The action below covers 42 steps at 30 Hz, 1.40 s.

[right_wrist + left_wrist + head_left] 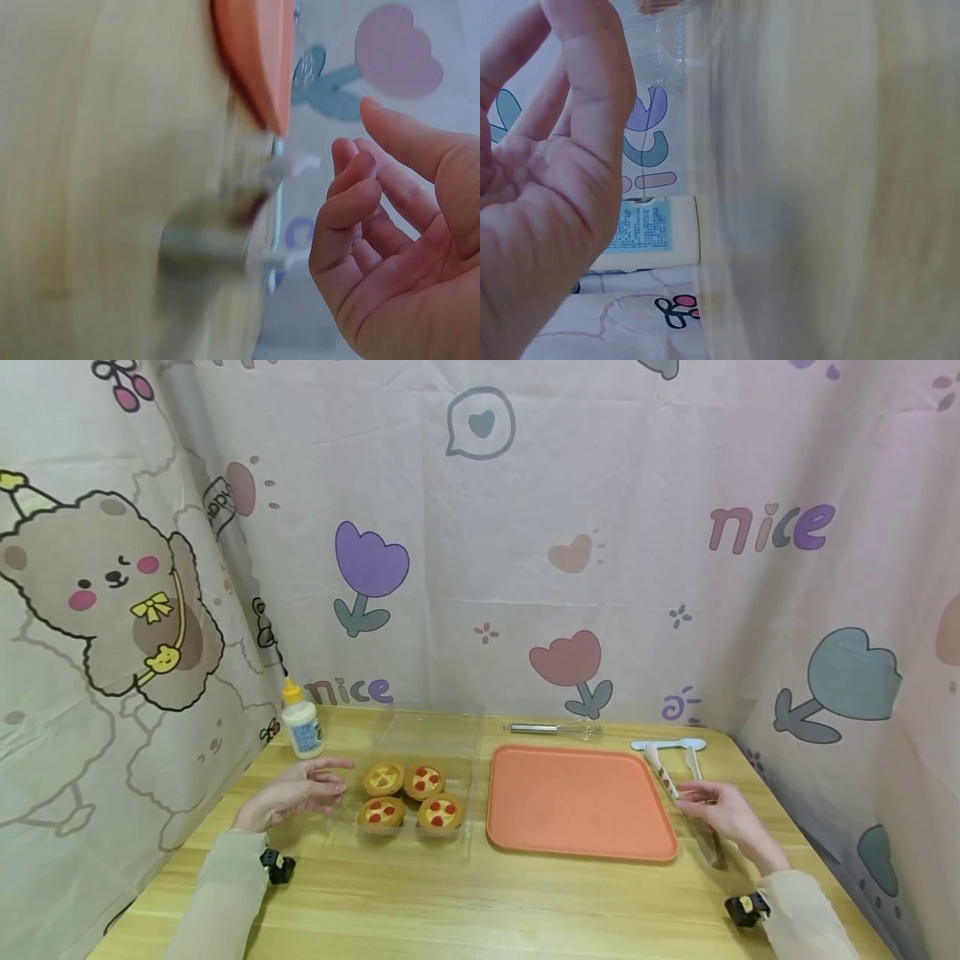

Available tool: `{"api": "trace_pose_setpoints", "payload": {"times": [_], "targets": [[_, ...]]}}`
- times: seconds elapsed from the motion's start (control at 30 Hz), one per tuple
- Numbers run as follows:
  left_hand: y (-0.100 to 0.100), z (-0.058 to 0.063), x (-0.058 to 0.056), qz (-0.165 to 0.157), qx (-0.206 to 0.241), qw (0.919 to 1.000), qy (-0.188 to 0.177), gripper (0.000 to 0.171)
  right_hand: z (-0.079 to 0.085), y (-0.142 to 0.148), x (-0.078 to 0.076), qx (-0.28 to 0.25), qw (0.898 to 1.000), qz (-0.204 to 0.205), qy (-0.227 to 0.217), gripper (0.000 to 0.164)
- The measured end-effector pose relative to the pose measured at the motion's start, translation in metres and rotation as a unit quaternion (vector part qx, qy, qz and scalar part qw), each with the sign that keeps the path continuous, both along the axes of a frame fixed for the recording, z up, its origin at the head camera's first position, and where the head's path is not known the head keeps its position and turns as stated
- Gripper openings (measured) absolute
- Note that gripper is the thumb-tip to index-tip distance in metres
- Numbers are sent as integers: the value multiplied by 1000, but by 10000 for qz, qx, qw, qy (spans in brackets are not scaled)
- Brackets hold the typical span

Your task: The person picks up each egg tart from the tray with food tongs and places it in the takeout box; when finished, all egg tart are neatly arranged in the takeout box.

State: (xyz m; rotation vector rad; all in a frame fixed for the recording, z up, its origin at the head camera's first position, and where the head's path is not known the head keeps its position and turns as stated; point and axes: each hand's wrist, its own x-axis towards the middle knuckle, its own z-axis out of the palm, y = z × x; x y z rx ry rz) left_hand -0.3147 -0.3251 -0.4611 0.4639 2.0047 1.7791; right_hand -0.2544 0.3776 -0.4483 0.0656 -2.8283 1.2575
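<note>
My left hand (pixel 296 793) hovers left of a clear plastic box (pixel 471 781), its fingers loosely bent and holding nothing. The box's lid is folded back, and several small tarts (pixel 440 812) sit inside, most topped with red pieces and one with yellow. Close to my right hand (pixel 723 814) lies a pair of tongs (pixel 663 774) with pale tips and a metal body. In the right wrist view the fingers (pixel 341 217) curve loosely with nothing between them, and the blurred tongs (pixel 202 255) lie beyond. Part of the tongs is hidden by the hand in the head view.
An orange tray (pixel 581 802) lies between the box and the tongs. Behind it are a whisk (pixel 555 728) and a light blue spoon-like utensil (pixel 667 744). A squeeze bottle with a yellow cap (pixel 303 727) stands at the back left. Printed curtains (pixel 465 527) border the wooden table (pixel 480 910).
</note>
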Motion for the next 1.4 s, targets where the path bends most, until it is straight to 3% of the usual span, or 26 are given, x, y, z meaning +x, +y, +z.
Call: {"api": "trace_pose_setpoints", "payload": {"times": [0.13,0.27,0.4,0.67,0.97,1.2,1.4], "targets": [[3,3,1,220,-63,9997,-82,54,1,-21,-8,-196,9995,256,-4,44],[9,7,1,668,-319,9973,5,56,0,-43,-18,-463,9978,479,-8,41],[17,10,-1,1098,-692,9915,133,54,-4,-64,-27,-731,9951,623,-248,40],[28,15,-5,1644,-1147,9791,334,47,-12,-104,-40,-1351,9824,936,-883,41],[37,14,-17,1937,-1454,9671,775,43,-9,-148,-56,-1371,9772,1121,-1171,39],[38,16,-31,1882,-1840,9574,1187,44,-6,-180,-70,-1680,9682,1242,-1377,37],[39,20,-38,1754,-2047,9495,1608,47,-5,-207,-86,-1904,9548,1754,-1461,41]]}}
